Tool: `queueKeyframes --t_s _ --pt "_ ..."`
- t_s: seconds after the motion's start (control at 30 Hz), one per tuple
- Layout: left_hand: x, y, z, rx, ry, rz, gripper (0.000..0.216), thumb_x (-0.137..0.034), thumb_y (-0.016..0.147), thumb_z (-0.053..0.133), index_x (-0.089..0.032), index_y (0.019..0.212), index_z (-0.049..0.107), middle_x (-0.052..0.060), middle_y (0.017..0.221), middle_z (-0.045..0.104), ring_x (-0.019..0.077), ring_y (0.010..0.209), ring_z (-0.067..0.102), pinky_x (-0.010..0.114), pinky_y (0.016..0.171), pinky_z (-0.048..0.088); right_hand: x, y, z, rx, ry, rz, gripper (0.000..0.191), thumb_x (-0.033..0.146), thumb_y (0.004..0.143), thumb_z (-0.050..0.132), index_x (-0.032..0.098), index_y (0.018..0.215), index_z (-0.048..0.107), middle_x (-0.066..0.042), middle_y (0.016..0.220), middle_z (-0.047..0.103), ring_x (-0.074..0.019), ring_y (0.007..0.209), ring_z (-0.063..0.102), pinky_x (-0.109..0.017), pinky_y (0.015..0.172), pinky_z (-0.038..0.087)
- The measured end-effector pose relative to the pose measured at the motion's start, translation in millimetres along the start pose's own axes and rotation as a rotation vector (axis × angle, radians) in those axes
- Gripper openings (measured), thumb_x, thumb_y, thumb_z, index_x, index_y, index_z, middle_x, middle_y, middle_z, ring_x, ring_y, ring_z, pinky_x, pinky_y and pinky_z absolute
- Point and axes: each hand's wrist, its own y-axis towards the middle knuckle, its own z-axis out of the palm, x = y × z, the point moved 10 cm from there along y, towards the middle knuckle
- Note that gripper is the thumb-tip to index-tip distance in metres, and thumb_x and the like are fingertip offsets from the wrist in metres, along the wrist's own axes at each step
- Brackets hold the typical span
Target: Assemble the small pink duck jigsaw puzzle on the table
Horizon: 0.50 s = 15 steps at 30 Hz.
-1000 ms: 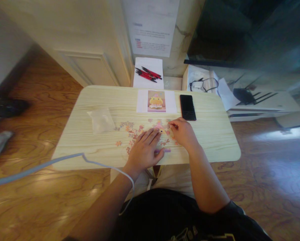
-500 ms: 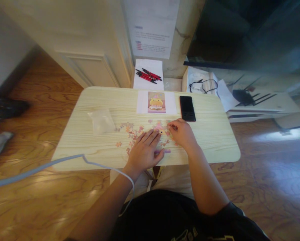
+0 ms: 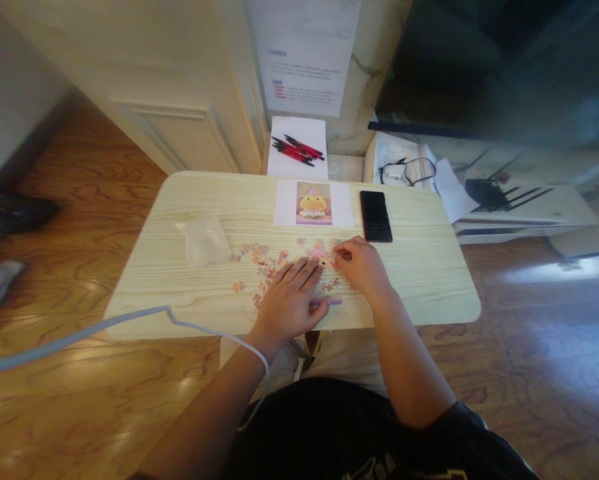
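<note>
My left hand [image 3: 290, 301] lies flat with fingers stretched over a partly joined jigsaw puzzle [image 3: 318, 253], hiding much of it. Pink and yellow show at its fingertips, and a purple joined strip [image 3: 333, 301] shows beside the thumb. At the puzzle's right edge my right hand [image 3: 360, 263] is closed in a pinch on a small jigsaw piece, mostly covered by the fingers. Loose jigsaw pieces [image 3: 253, 251] lie scattered left of the puzzle, with one orange piece [image 3: 237, 287] apart from them. Behind the puzzle lies a printed picture [image 3: 314, 204] of a yellow character.
A black phone [image 3: 375, 217] lies at the table's back right, and a clear plastic bag [image 3: 204, 241] at the left. Red pens [image 3: 298, 151] rest on paper beyond the table [image 3: 154, 233]. A pale cable [image 3: 199, 325] crosses the front left edge to my left wrist.
My right hand has shifted very slightly left at the puzzle's edge, still pinching. My left hand stays flat in place. The whole view has moved a little.
</note>
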Motion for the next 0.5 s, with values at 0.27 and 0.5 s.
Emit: queueKeyframes --t_s 0.27,0.5 --pt "-0.1 -0.1 -0.2 -0.02 -0.007 0.003 0.06 -0.046 0.095 0.059 -0.019 0.149 0.058 0.011 0.159 0.053 0.0334 0.15 0.046 0.054 0.125 0.036 3.5 6.7 0.7 0.031 -0.039 0.002 0.016 0.017 0.09 0.069 0.022 0.098 0.082 -0.006 0.102 0.072 -0.0185 0.088 0.069 -0.029 0.086 0.053" --pt "0.9 -0.6 -0.4 -0.042 -0.014 0.01 0.059 -0.046 0.095 0.059 -0.02 0.148 0.058 0.011 0.157 0.055 0.0332 0.149 0.047 0.054 0.125 0.036 -2.4 9.1 1.9 0.042 -0.005 0.014 0.016 0.017 0.09 0.069 0.023 0.095 0.083 -0.007 0.103 0.074 -0.0187 0.089 0.07 -0.03 0.088 0.053"
